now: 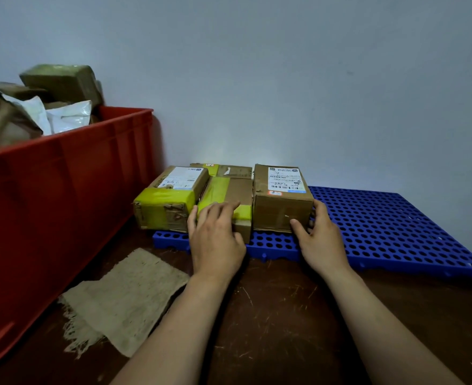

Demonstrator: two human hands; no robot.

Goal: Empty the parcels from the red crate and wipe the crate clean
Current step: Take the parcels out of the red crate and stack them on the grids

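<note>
The red crate [62, 190] sits at 9 o'clock on the counter [271, 315], with parcels [59, 81] piled in it. At 12 o'clock the middle box [229, 190] and the right box [279, 201] stand side by side on a blue mat [396, 232] (it is full of holes). The left hand [215, 240] lies flat on the middle box, its grip spread. The right hand [321, 240] has its grip round the right box. A cloth [126, 298] lies at 7 o'clock.

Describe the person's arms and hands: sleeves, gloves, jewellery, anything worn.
The left hand and right hand are bare: no gloves, and no rings show on the fingers in view. The left forearm and right forearm are uncovered down to the bottom edge of the picture, so no sleeve shows. Neither wrist carries a watch, band or bracelet.
</note>
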